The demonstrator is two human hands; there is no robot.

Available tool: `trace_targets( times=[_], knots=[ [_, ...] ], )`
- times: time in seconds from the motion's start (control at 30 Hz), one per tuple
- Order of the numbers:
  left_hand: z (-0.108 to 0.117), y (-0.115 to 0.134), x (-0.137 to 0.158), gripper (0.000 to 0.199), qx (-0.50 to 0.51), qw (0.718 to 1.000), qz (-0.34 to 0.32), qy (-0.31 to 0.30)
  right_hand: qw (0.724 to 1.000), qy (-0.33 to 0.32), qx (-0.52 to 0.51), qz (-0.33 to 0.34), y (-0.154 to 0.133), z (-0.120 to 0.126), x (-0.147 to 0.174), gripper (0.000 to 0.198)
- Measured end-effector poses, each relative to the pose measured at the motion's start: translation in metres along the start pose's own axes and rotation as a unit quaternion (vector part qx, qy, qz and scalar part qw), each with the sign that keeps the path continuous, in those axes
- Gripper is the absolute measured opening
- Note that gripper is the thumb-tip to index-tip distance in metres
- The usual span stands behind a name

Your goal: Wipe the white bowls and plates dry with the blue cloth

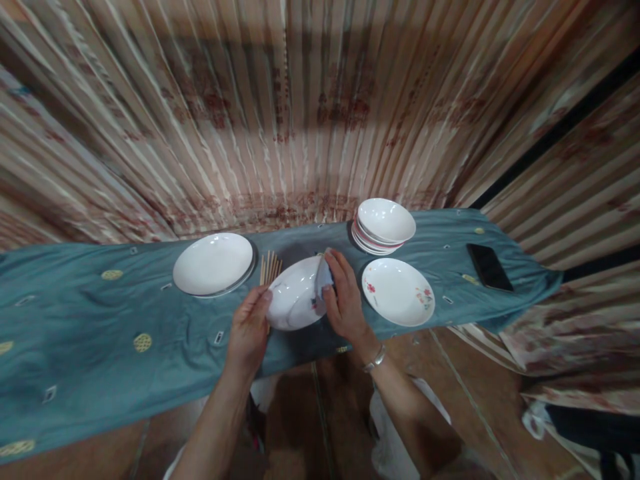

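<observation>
A white plate is held tilted above the table's front edge. My left hand grips its left rim, thumb on the near face and fingers behind. My right hand is closed around a grey-blue cloth, which presses against the plate's right side. Behind the held plate, partly hidden by it, lies a bundle of chopsticks. Just right of my right hand rests a white plate with red flowers.
A stack of white plates lies at the left on the green tablecloth. Several stacked bowls stand at the back right. A black phone lies near the right end. Patterned curtains hang close behind the table.
</observation>
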State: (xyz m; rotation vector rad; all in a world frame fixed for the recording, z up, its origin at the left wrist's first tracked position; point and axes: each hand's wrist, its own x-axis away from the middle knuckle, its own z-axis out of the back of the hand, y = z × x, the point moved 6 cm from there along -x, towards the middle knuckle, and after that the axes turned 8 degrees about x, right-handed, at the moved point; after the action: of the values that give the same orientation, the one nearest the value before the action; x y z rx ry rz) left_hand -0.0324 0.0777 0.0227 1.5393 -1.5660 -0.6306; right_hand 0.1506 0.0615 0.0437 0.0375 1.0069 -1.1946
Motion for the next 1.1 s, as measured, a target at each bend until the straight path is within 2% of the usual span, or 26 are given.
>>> trace_targets(
  times=[0.23, 0.33, 0.5, 0.67, 0.97, 1.1],
  knots=[
    [0.000, -0.003, 0.004, 0.040, 0.036, 0.999, 0.010, -0.009, 0.996, -0.010, 0.043, 0.077, -0.023, -0.004, -0.005, 0.055],
    [-0.002, -0.003, 0.006, 0.039, 0.051, 0.999, 0.017, -0.008, 0.995, -0.030, 0.050, 0.083, -0.027, -0.010, -0.005, 0.055],
    [-0.007, -0.002, 0.009, 0.033, 0.074, 0.996, 0.021, -0.042, 0.995, -0.047, 0.042, 0.080, -0.028, -0.016, -0.008, 0.053],
    [0.000, -0.005, 0.006, 0.036, 0.080, 0.996, 0.019, -0.021, 0.995, -0.040, 0.038, 0.085, -0.028, -0.018, -0.011, 0.051],
    [0.015, -0.005, -0.002, 0.041, 0.089, 0.995, 0.017, 0.028, 0.999, -0.026, 0.011, 0.040, -0.016, -0.028, -0.011, 0.052],
    [0.021, -0.006, -0.005, 0.037, 0.093, 0.995, 0.011, 0.028, 1.000, -0.029, -0.009, 0.003, -0.006, -0.034, -0.007, 0.052]
  ],
)
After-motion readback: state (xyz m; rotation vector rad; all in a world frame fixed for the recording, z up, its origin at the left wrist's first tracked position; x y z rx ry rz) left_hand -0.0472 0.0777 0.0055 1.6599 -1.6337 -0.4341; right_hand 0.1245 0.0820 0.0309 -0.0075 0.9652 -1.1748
